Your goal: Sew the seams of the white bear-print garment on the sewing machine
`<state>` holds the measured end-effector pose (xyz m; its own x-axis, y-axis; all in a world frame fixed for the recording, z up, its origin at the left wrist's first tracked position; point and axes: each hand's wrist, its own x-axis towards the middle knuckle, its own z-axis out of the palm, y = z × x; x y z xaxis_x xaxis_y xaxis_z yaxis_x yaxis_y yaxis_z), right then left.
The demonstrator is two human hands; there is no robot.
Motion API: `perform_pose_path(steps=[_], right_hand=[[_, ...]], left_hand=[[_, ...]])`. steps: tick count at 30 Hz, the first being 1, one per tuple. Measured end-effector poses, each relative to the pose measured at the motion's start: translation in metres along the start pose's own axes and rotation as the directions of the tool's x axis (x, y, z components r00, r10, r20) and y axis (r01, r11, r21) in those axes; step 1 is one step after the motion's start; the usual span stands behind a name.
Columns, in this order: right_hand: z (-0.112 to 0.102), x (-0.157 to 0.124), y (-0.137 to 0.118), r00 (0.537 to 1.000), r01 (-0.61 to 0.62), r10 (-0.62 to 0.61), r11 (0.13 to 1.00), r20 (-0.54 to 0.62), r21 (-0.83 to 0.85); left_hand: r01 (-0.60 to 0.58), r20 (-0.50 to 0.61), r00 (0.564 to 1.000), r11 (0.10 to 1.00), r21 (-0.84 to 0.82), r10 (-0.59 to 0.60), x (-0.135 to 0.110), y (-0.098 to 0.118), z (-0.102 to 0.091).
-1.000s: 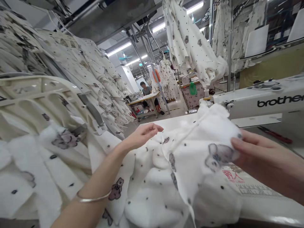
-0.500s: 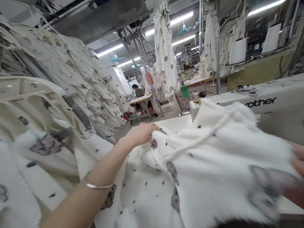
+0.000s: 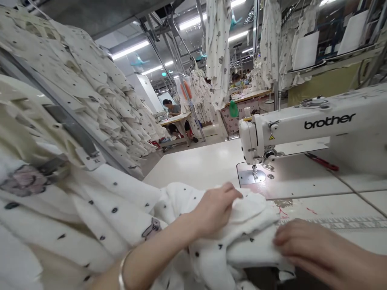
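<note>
A bunched piece of white printed fabric (image 3: 208, 249), dotted with small dark marks, lies over the front edge of the sewing table. My left hand (image 3: 218, 207), with a bracelet on its wrist, is closed on the upper part of the cloth. At the cloth's right edge, my right hand (image 3: 308, 245) has its fingers bent against the fabric, slightly blurred. Just beyond the hands stands a white sewing machine (image 3: 326, 121) marked "brother". Its lit needle area (image 3: 255, 175) has no cloth under it.
Red-handled snips (image 3: 323, 162) lie under the machine arm. A printed ruler strip (image 3: 347, 222) runs along the table front. Printed garments (image 3: 109, 88) hang on a rail at left, near a pale hanger clamp (image 3: 75, 141). Thread cones (image 3: 306, 50) stand behind. A person (image 3: 172, 108) sits farther off.
The raised, spread fabric has been drawn down towards me and bunched, uncovering the machine and tabletop. Both hands have come closer together, my right hand moving left into fuller view.
</note>
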<state>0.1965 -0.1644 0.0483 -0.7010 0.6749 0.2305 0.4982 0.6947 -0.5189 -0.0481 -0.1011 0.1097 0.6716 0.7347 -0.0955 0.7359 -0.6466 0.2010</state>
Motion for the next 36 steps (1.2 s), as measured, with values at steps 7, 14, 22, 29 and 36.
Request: perform_pose_path(steps=[7,14,22,29,36], right_hand=[[0.041,0.038,0.0,0.909,0.277,-0.392,0.822,-0.142,-0.497],[0.042,0.026,0.006,0.899,0.196,-0.365,0.83,-0.243,-0.523],[0.024,0.028,0.037,0.994,0.062,-0.086,0.949,-0.067,-0.308],[-0.012,0.027,0.06,0.997,0.074,-0.073,0.951,0.014,-0.301],[-0.004,0.044,0.074,0.976,-0.1,0.041,0.958,-0.216,-0.27]], left_hand=[[0.283,0.028,0.959,0.955,-0.094,-0.282,0.03,-0.041,0.024],[0.236,0.003,0.967,0.896,-0.376,-0.253,0.023,-0.052,0.006],[0.011,-0.112,0.967,0.481,-0.877,-0.227,0.029,-0.03,-0.031],[0.223,0.014,0.966,0.808,-0.545,-0.257,0.061,-0.021,0.047],[0.144,-0.04,0.98,0.836,-0.53,-0.194,0.069,-0.033,0.06]])
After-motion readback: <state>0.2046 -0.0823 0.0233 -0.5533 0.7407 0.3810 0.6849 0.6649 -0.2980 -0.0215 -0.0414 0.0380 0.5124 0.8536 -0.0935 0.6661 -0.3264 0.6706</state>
